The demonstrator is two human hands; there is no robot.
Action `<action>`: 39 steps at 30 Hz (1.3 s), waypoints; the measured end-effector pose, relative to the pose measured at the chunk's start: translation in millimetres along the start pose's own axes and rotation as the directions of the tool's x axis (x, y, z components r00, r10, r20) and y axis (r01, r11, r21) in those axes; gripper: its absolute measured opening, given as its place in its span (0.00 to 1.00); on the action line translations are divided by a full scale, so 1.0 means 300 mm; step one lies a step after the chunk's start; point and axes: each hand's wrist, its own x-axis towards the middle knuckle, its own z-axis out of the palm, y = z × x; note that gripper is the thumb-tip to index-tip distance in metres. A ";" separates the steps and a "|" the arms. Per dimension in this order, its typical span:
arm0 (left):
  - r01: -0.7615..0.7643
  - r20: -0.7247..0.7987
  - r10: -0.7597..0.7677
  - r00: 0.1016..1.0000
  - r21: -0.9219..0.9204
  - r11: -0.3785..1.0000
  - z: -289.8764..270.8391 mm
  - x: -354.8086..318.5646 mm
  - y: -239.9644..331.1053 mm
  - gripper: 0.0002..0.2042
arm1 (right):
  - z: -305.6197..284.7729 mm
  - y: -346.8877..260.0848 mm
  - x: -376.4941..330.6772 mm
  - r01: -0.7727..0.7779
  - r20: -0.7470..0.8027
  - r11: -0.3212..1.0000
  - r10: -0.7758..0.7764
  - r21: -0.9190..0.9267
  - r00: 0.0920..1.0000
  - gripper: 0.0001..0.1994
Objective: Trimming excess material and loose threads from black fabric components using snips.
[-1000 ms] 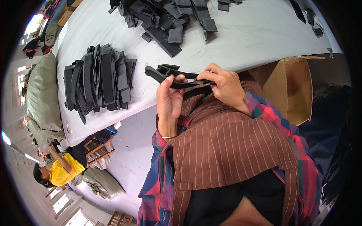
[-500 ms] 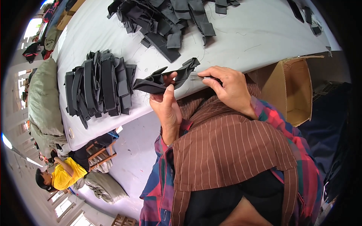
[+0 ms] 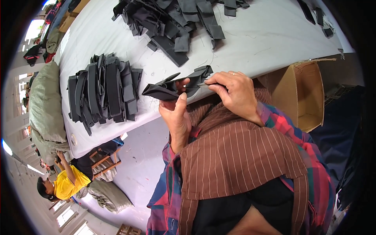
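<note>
My left hand point(image 3: 177, 113) grips a folded dark grey fabric strip point(image 3: 172, 85) just over the near edge of the white table point(image 3: 254, 39). My right hand point(image 3: 234, 92) pinches the strip's right end together with a thin metal tool whose tip shows at its fingertips. To the left on the table lies a neat stack of dark fabric strips point(image 3: 103, 92). A loose heap of similar dark strips point(image 3: 172, 21) lies farther back on the table.
An open cardboard box point(image 3: 299, 94) stands at my right below the table edge. Stuffed grey-green sacks point(image 3: 45, 105) lean by the table's left end. A person in a yellow shirt point(image 3: 64, 184) sits low at the lower left.
The strip in my hands has turned and shifted slightly left and down, its left end now spread open. My right hand has slid right along it. The piles have not moved.
</note>
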 end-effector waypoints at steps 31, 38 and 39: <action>-0.029 -0.010 0.030 1.000 0.033 0.999 -0.009 0.003 -0.013 0.22 | -0.013 -0.015 0.035 0.021 0.018 1.000 -0.021 -0.004 1.000 0.04; -0.046 0.010 0.045 0.999 0.088 0.995 -0.007 0.000 -0.020 0.22 | 0.042 -0.028 0.056 0.106 0.018 0.994 -0.106 -0.035 0.994 0.07; -0.038 0.010 0.037 0.999 0.111 0.993 -0.010 -0.001 -0.023 0.22 | 0.051 -0.029 0.058 0.105 0.017 0.994 -0.105 -0.034 0.994 0.07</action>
